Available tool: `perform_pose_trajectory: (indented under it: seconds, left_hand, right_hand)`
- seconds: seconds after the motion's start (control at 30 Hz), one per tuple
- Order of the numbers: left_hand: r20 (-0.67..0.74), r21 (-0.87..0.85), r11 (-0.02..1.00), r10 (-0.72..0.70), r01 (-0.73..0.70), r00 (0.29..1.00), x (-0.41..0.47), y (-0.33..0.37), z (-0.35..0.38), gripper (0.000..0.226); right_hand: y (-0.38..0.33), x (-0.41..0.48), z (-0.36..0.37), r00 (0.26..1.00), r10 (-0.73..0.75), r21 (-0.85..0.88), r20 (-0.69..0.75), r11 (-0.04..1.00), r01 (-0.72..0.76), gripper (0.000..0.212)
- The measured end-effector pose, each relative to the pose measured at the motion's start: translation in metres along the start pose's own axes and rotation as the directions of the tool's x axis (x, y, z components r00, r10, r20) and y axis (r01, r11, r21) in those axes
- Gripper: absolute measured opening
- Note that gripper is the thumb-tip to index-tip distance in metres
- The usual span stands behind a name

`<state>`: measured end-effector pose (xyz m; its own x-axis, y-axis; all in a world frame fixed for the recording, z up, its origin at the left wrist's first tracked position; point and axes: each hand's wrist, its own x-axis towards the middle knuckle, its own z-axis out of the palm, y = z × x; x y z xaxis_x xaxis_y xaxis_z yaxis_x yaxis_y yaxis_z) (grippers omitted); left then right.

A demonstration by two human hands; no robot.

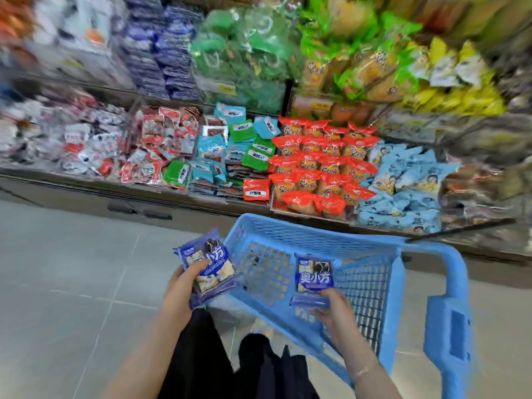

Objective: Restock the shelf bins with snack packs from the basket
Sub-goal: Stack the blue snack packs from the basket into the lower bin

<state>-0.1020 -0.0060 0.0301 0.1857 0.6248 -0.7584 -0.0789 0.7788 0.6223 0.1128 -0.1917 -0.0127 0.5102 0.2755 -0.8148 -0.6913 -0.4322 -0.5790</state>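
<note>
Crowded shelf bins (230,156) line the far side. Near, the left hand (184,286) grips stacked snack packs (210,269) left of the basket (316,228); the right hand (336,309) pinches another pack (313,280) over it, likely gathering one load

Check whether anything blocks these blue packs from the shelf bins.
Only the basket's far rim lies ahead of the right pack in the right hand; the left pack in the left hand faces the shelf bins freely.
</note>
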Motion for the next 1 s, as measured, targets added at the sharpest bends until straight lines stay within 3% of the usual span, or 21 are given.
perform_pose_trajectory:
  seconds: [0.17,0.4,0.6,0.8,0.93,1.0]
  left_hand:
    - [0.047,-0.001,1.0,0.018,-0.018,0.999,-0.011,0.036,-0.05,0.028]
    - [0.149,0.034,0.999,0.034,-0.039,0.988,0.014,0.114,-0.109,0.032]
    - [0.174,0.108,0.988,0.09,-0.11,0.981,0.047,0.205,-0.168,0.03]
    - [0.174,0.098,0.977,0.169,-0.188,0.97,0.084,0.275,-0.191,0.019]
    - [0.21,0.055,0.98,0.177,-0.192,0.962,0.109,0.309,-0.182,0.026]
    - [0.222,0.057,0.978,0.184,-0.202,0.958,0.122,0.327,-0.171,0.036]
  right_hand:
    - [-0.009,-0.032,0.028,0.994,-0.061,0.001,0.094,0.998,0.061,0.018]
    - [-0.012,-0.056,0.131,0.976,-0.142,0.053,0.168,0.989,0.135,0.015]
    - [-0.011,-0.069,0.235,0.978,-0.202,0.286,0.058,0.942,0.177,0.013]
    - [-0.037,-0.083,0.307,0.973,-0.23,0.155,0.006,0.962,0.227,0.03]
    - [-0.072,-0.077,0.344,0.974,-0.225,0.172,0.013,0.96,0.22,0.021]
    - [-0.091,-0.073,0.361,0.965,-0.263,0.163,0.017,0.953,0.257,0.027]
